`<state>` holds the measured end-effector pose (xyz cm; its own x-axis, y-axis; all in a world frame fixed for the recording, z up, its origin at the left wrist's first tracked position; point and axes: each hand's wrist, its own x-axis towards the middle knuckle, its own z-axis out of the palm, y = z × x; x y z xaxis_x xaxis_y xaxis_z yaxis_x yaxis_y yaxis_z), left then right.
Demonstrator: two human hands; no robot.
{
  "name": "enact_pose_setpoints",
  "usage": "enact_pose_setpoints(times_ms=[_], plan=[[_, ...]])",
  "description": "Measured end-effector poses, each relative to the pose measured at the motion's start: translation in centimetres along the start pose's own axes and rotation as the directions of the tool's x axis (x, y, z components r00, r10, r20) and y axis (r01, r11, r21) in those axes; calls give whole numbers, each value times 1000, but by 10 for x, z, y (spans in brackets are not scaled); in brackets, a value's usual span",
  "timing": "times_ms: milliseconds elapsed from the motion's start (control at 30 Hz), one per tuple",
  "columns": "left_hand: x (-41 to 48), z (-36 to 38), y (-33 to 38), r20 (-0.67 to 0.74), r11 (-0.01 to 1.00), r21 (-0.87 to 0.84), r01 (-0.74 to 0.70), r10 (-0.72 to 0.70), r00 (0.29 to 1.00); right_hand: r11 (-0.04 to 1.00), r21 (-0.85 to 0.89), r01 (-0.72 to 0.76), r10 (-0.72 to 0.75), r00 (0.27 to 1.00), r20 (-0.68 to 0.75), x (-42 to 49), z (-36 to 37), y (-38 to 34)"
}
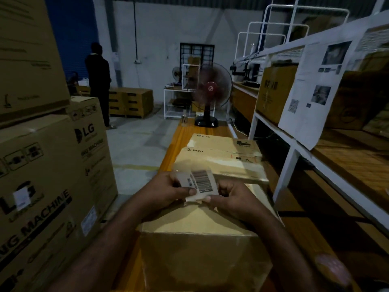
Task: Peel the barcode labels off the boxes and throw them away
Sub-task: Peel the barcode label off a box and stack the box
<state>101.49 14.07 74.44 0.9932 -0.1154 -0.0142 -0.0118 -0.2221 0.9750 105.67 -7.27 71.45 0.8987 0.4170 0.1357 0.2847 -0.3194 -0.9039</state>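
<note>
Bench (185,131): three boxes (200,245); left hand (168,188), right hand (233,199) pinch one label (202,182).

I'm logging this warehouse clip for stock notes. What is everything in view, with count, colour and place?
barcode label: one, white with black bars, above the nearest box
nearest box: one, brown, on the table under the hands
PICO boxes: two, tan, on the table beyond the hands
table: one, orange wood, centre
LG boxes: several, brown, stacked at left
fan: one, red hub and black base, at the table's far end
shelving: one, white frame, at right, holding cartons
paper sheet: one, white, hanging on the shelving
person: one, dark clothes, standing far left
left hand: one, pinches the label's left side
right hand: one, pinches the label's right side
</note>
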Motion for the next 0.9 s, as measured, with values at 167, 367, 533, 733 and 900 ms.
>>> enact_pose_setpoints(times_ms=[167,367,533,733,900], plan=[[16,17,8,-231,982,-191,2,-47,972,990,126,-62,79,988,-131,2,6,-8],[36,10,-7,-530,947,-301,-114,-67,845,817,-571,80,-62,997,51,-34,22,-25],[44,7,-13,-525,947,-304,-101,-78,847,596,-788,156,93,961,261,-27,45,-39],[42,3,-19,-546,945,-297,-137,-51,836,537,-839,85,10,994,107,29,73,-30],[45,3,-26,-583,952,-267,-152,-34,812,441,-869,223,-152,973,172,-38,57,-44]])
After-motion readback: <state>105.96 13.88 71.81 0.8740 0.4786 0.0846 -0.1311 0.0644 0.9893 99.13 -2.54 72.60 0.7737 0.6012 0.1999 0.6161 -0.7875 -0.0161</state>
